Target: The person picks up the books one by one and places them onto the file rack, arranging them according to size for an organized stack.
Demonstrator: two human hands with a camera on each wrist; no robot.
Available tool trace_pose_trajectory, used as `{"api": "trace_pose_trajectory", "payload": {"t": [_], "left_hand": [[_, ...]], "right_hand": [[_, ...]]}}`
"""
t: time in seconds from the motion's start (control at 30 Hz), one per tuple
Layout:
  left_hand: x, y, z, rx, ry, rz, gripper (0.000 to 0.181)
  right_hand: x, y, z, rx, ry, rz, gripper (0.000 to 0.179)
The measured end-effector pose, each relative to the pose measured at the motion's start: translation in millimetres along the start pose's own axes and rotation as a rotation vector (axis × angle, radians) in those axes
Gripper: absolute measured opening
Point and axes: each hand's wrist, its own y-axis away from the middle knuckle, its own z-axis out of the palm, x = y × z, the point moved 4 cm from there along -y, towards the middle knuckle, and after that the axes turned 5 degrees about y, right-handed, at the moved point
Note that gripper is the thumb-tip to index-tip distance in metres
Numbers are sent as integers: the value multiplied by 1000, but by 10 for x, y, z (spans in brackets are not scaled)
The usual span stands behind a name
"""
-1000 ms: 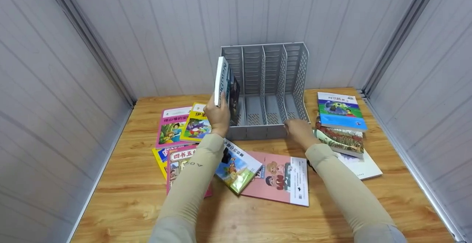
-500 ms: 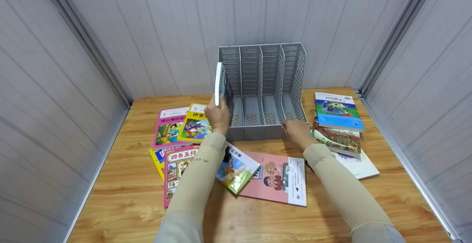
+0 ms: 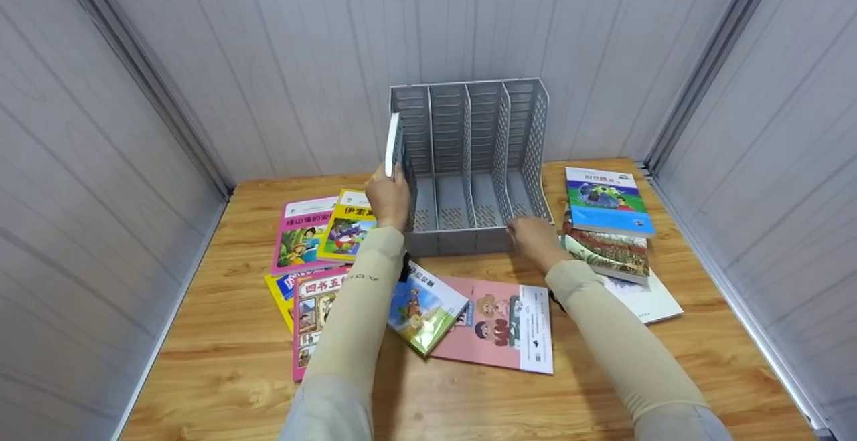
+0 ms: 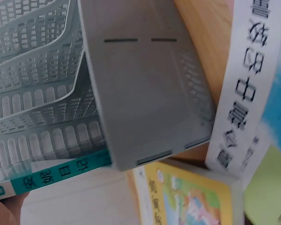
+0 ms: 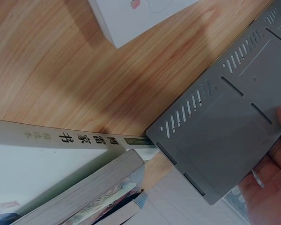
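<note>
My left hand [image 3: 388, 199] grips a book [image 3: 392, 145] upright, its white edge towards me, at the leftmost slot of a grey plastic file rack [image 3: 442, 241]. In the left wrist view the book's teal spine [image 4: 61, 174] runs along the inside of the rack's end; only a bit of the left hand [image 4: 4, 213] shows at the corner. My right hand [image 3: 534, 239] holds the front lip of the rack near its right end. The right wrist view has that hand's fingers curled over the rack's edge [image 5: 210, 140]. How deep the book sits is partly hidden.
Pink and yellow picture books [image 3: 304, 240] lie overlapping at left. In front of the rack, a white-and-green book [image 3: 428, 307] overlaps a pink one [image 3: 492, 327]. A stack topped by a blue book [image 3: 608, 200] lies right of the rack. Wall panels [image 3: 469, 19] stand close behind.
The book in my left hand has gone lower and turned more edge-on against the rack's left side. My right hand keeps its hold on the lip. The head view has shifted slightly.
</note>
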Motion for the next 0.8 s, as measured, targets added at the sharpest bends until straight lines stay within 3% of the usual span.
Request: {"api": "trace_pose_trajectory", "payload": {"t": [0.17,0.53,0.8], "left_hand": [[21,-77,-59,-49,-70,-32,21],[37,-150,-110,-140,-86,-73,27],[139,-133,-118,-259,-55,-39,56]], "right_hand": [[-44,-3,17,7,3,-8,23],[-51,17,0,15,-5,-23,21],[13,20,-22,-14,-13,-15,21]]}}
